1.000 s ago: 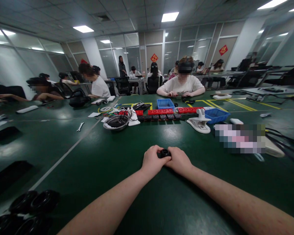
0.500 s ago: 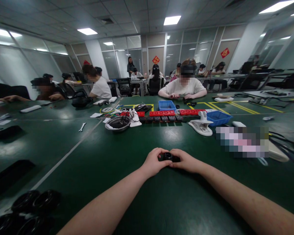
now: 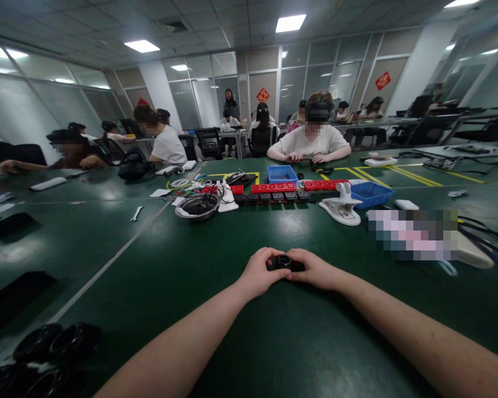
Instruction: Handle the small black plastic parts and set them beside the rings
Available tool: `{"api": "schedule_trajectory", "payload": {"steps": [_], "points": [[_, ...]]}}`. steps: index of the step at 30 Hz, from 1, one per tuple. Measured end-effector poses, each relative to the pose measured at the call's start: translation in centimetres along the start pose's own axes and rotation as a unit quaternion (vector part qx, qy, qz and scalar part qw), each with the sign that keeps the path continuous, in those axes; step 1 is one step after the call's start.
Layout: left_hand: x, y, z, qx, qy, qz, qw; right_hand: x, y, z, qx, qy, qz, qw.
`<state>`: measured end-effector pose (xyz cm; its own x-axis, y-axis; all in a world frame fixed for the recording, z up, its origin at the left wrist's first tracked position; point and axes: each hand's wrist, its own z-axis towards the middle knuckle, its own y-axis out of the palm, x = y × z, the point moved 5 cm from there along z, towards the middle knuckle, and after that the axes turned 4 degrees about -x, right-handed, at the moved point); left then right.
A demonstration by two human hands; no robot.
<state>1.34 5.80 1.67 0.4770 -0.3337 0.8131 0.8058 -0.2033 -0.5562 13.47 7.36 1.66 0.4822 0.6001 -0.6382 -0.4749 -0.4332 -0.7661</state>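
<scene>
Small black ring-shaped part (image 3: 284, 262) pinched between left hand (image 3: 260, 272) and right hand (image 3: 315, 269) on green surface (image 3: 216, 309), blue bins (image 3: 282, 174) beyond, contents unseen.

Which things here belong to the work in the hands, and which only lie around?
In hand:
left hand
right hand
small black round part, held between both

Lying about:
metal bowl
white clamp
blue bins
red and black blocks
wrench
black rings
</scene>
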Motion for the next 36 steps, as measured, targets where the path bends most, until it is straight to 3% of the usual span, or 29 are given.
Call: {"api": "schedule_trajectory", "payload": {"steps": [10, 16, 20, 24, 28, 31, 36], "points": [[0.2, 0.0, 0.0, 0.002, -0.007, 0.005, 1.000, 0.0, 0.0, 0.0, 0.008, 0.004, 0.013, 1.000], [0.0, 0.0, 0.1, 0.002, -0.017, 0.003, 1.000, 0.4, 0.1, 0.1, 0.003, 0.053, 0.017, 0.998], [-0.1, 0.0, 0.0, 0.031, -0.030, 0.027, 0.999, 1.0, 0.6, 0.2, 0.059, 0.099, -0.047, 0.992], [0.1, -0.2, -0.2, 0.090, -0.036, 0.070, 0.993, 0.7, 1.1, 0.1, 0.137, 0.168, -0.127, 0.968], [0.4, -0.3, -0.5, 0.123, -0.032, 0.104, 0.986, -0.1, 1.3, 0.1, 0.152, 0.197, -0.183, 0.951], [0.3, -0.3, -0.4, 0.114, -0.020, 0.089, 0.989, -0.5, 1.2, 0.0, 0.147, 0.176, -0.190, 0.955], [-0.2, -0.3, 0.0, 0.025, 0.012, 0.020, 0.999, -0.7, 0.7, -0.2, 0.079, 0.057, -0.120, 0.988]]}}
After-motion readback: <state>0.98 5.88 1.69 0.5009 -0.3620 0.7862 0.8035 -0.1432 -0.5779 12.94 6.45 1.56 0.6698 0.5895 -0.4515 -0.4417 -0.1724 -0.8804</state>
